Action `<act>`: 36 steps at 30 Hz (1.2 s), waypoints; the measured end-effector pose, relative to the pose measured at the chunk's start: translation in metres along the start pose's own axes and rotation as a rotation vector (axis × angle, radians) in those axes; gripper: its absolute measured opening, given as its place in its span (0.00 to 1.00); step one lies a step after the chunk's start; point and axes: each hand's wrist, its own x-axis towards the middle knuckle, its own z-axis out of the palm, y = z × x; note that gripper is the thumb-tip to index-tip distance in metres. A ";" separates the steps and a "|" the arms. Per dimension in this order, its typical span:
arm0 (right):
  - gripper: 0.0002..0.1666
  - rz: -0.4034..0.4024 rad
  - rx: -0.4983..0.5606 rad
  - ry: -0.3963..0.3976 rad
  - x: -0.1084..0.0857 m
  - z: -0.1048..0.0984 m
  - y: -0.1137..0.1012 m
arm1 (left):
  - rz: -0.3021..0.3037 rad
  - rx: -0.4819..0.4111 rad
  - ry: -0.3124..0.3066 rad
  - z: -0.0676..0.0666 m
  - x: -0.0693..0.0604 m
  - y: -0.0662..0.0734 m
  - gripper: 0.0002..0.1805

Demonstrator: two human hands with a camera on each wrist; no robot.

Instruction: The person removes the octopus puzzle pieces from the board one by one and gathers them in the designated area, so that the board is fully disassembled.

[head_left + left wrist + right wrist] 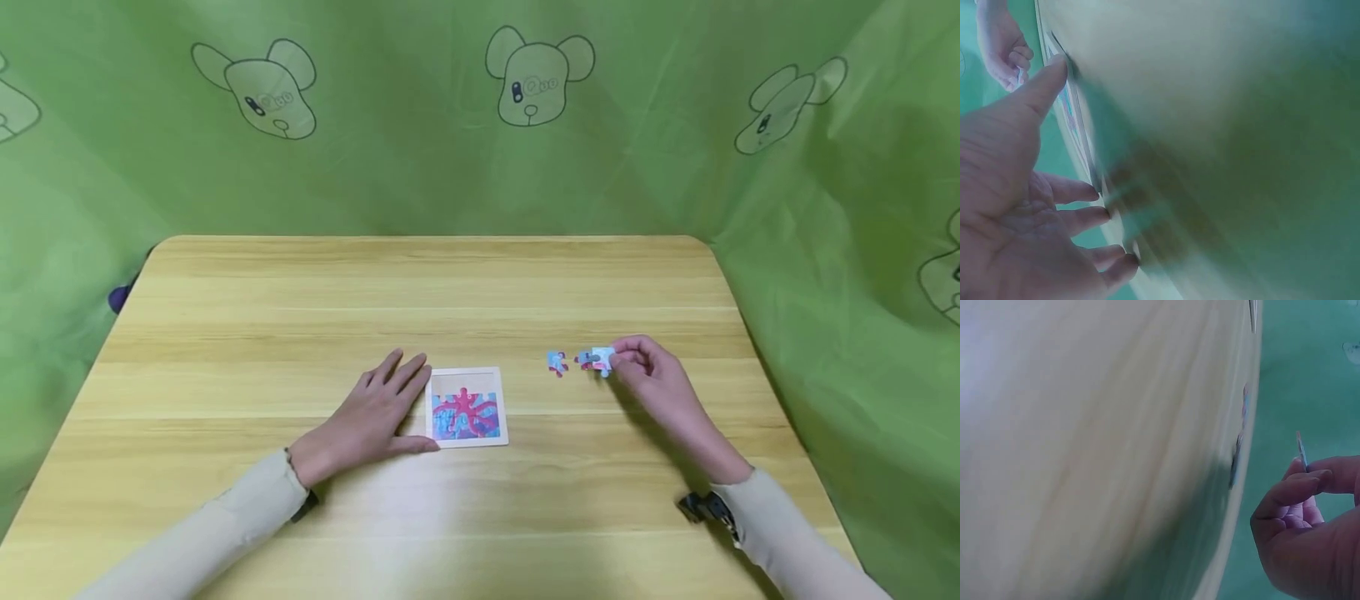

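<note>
A small square puzzle tray with a pale rim lies on the table, its lower part filled with joined pieces showing a pink octopus; bare backing shows along the top. My left hand lies spread at the tray's left side, thumb at the near left corner and fingertips by the left edge. To the right, my right hand pinches a light-blue puzzle piece between thumb and fingers, raised off the table in the right wrist view. Another puzzle piece is partly hidden behind it, and one more jigsaw piece lies left of that.
The wooden table has rounded far corners. A green cloth with cartoon animal heads hangs behind it and along the sides. A dark purple object shows beyond the table's left edge.
</note>
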 end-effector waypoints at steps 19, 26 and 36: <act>0.23 0.080 -0.228 -0.020 0.015 -0.029 0.022 | -0.008 0.024 -0.013 -0.002 0.000 0.001 0.59; 0.24 0.089 -0.305 -0.036 0.018 -0.031 0.020 | -0.011 0.037 -0.009 -0.001 -0.001 0.001 0.59; 0.28 -0.072 -0.430 -0.076 0.011 -0.030 0.019 | 0.007 0.034 0.002 0.001 -0.002 0.000 0.58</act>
